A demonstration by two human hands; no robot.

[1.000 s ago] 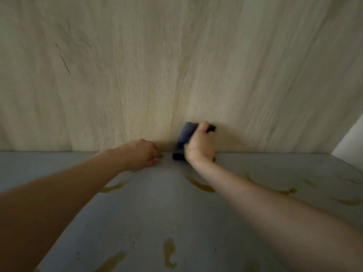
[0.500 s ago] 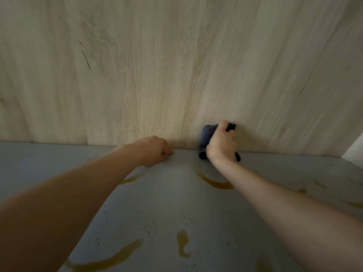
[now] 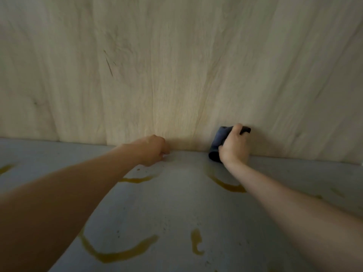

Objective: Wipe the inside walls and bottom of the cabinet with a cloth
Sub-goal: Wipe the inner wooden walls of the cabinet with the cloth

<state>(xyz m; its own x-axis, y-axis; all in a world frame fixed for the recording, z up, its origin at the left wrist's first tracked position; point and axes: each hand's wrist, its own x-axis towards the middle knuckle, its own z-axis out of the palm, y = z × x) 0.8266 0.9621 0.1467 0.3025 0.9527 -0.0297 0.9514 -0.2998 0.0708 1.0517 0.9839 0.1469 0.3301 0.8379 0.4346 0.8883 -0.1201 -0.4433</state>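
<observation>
A dark blue cloth (image 3: 220,142) is held by my right hand (image 3: 233,148), fingers curled round it, and pressed against the foot of the pale wood back wall (image 3: 176,65) where it meets the grey bottom (image 3: 176,213). My left hand (image 3: 153,150) rests as a loose fist on the bottom, right at the wall's base, holding nothing. The part of the cloth under my right palm is hidden.
Several yellow-brown streaks of dried spill mark the grey bottom, one long curve (image 3: 117,256) near me, a short blot (image 3: 196,242) in the middle and a curved one (image 3: 227,185) just behind my right wrist. A thin dark scratch (image 3: 109,65) shows on the wall.
My right hand and the cloth have slid rightward along the base of the wall. My left hand stays at the wall's foot, and the view has shifted.
</observation>
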